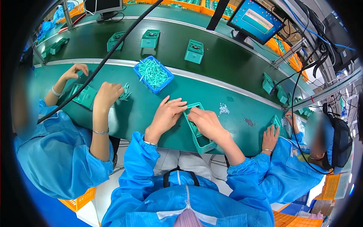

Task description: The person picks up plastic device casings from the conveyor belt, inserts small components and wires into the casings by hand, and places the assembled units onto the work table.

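Observation:
A green plastic housing (204, 147), an open box shape, lies at the table's near edge in front of me. My left hand (166, 115) is at its far left corner, fingers bent over the rim and holding it. The fingers of my right hand (206, 123) are pinched together and reach down inside the housing; whatever they hold is hidden. Small white pieces (224, 109) lie in a loose pile to the right of my right hand. Beyond my left hand stands a blue bin (154, 90) full of thin green plastic parts (153, 73).
Co-workers' hands (107, 94) (270, 138) work on green housings at both sides. More housings (194, 51) stand on the dark green belt (170, 49) behind a metal rail. A monitor (255, 20) is at the back right. A black cable (102, 62) crosses the left of the view.

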{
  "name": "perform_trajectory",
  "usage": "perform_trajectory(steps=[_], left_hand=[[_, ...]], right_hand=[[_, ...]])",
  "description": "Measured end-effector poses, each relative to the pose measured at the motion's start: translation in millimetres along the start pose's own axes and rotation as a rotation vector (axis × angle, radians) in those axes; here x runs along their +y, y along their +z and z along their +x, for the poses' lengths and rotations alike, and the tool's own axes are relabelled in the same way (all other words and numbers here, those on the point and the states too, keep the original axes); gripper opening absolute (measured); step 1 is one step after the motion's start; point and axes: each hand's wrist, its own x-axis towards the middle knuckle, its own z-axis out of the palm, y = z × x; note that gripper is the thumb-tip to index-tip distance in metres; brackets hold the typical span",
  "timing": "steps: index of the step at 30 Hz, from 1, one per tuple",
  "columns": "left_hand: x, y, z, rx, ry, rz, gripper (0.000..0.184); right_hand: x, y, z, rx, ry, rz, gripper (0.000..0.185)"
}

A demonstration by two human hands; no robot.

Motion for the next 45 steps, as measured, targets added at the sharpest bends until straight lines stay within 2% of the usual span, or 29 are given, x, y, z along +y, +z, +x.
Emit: perform_trajectory(steps=[3,5,18,20,23,24,26,27,29,30,35,39,44,45], left_hand=[[-0.1,0.1,0.4,-0.007,-0.006,-0.010,0.029],[-0.5,0.0,0.5,-0.008,-0.010,-0.013,0.029],[2.4,-1.6,-0.9,-0.024,-0.050,0.017,0.026],[3.2,-2.3,-1.1,-0.031,-0.050,0.018,0.026],[2.9,-1.6,-1.1,-0.029,-0.048,0.023,0.027],[3.7,-1.7,-0.8,-0.021,-0.050,0.024,0.027],[4.6,-2.2,-1.2,-0.022,-0.048,0.033,0.027],[5.1,-2.6,-0.6,-0.021,-0.051,0.042,0.027],[4.7,-2.7,-0.1,-0.025,-0.054,0.042,0.028],[4.0,-2.0,-0.6,-0.031,-0.049,0.043,0.028],[1.6,0.4,-0.8,-0.030,-0.056,0.047,0.029],[4.2,-1.7,-0.9,-0.029,-0.057,0.038,0.029],[2.9,-0.4,-0.6,-0.035,-0.058,0.042,0.028],[2.8,0.0,-0.6,-0.027,-0.054,0.044,0.028]], right_hand=[[-2.4,-1.8,2.1,0.045,-0.076,-0.067,0.013],[-6.4,-5.1,4.2,0.002,-0.137,-0.230,0.006],[-9.9,-5.6,-12.4,0.028,-0.268,-0.224,0.004],[-5.8,-9.4,-9.4,-0.169,-0.229,-0.186,0.025],[7.2,-14.7,-6.9,-0.245,-0.170,-0.051,0.028],[11.9,-12.6,-11.4,-0.243,-0.168,-0.053,0.028],[20.9,-7.1,-19.2,-0.113,0.056,0.508,0.032],[19.1,-9.5,-19.4,-0.116,0.052,0.507,0.032],[12.8,-12.0,-25.6,-0.029,0.269,0.604,0.032],[12.2,-11.0,-27.9,-0.026,0.277,0.610,0.032],[7.9,-5.4,-28.6,0.028,0.088,0.415,0.031],[8.4,-0.6,-27.9,-0.007,0.049,0.292,0.032],[1.9,-1.4,-26.0,0.046,-0.200,-0.200,0.025],[-0.9,-4.1,-24.6,0.046,-0.194,-0.199,0.025]])
